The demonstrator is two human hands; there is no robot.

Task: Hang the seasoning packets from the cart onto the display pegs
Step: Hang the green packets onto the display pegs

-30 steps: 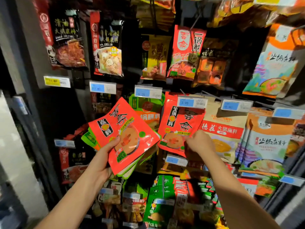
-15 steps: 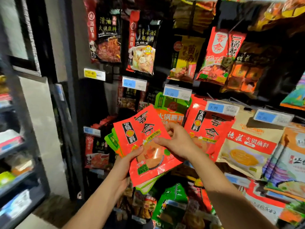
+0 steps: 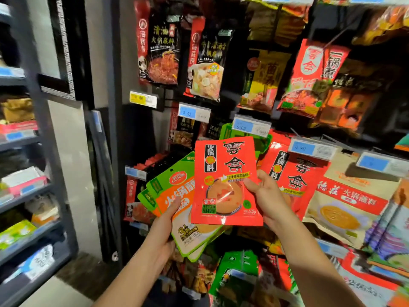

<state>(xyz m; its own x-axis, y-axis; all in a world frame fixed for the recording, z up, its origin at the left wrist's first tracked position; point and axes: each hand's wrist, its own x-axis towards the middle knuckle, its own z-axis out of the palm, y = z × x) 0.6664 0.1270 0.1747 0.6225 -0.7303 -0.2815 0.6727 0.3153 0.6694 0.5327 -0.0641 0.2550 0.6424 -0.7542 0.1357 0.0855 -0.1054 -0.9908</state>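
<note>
My right hand (image 3: pixel 266 197) pinches a red seasoning packet (image 3: pixel 224 171) by its right edge and holds it upright in front of the display. My left hand (image 3: pixel 164 220) grips a fanned stack of green and orange packets (image 3: pixel 174 191) just left of and behind the red one. Matching red packets (image 3: pixel 292 173) hang on a peg to the right, under a blue price tag (image 3: pixel 309 148). A green packet's top (image 3: pixel 225 130) shows on the peg behind the held red one. The cart is out of view.
Rows of hanging packets fill the pegboard above, below and to the right, each peg tipped with a price tag (image 3: pixel 193 113). A dark post (image 3: pixel 112 129) bounds the display on the left. Beyond it stands a grey shelf unit (image 3: pixel 28 196) with goods.
My right hand left the hanging red packets, came to the stack and pulled the red packet off it. The red packet now stands upright, apart from the green stack. The camera swung left.
</note>
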